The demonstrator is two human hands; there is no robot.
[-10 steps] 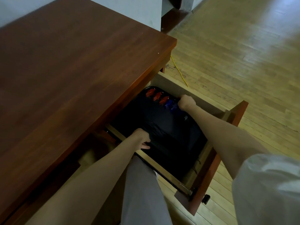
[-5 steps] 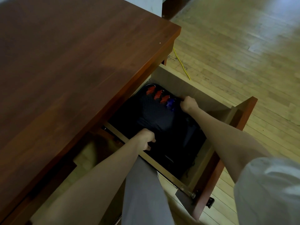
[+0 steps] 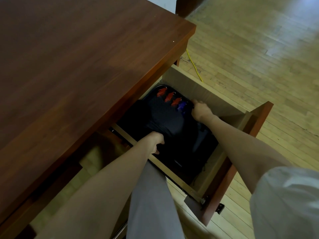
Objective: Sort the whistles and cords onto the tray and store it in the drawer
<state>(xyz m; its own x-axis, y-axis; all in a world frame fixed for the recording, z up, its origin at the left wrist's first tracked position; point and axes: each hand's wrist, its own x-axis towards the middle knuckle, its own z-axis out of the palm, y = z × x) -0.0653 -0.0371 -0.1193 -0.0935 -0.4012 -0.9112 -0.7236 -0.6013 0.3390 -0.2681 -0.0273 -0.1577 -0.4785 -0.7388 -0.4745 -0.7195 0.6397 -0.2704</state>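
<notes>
tray point(image 3: 188, 152): black, flat in open drawer point(image 3: 195, 87) | whistles point(image 3: 170, 97): three red, one blue, far end

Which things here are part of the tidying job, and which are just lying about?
Part of the job: black tray, red whistles, blue whistle, open drawer, left hand, right hand.

Just there: desk top, yellow cable, wooden floor.

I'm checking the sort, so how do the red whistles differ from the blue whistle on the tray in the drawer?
Three red whistles lie in a clear diagonal row; only one blue whistle shows. The red whistles lie clear of both hands; the blue whistle sits right beside the right hand. All rest at the far end of the black tray.
</notes>
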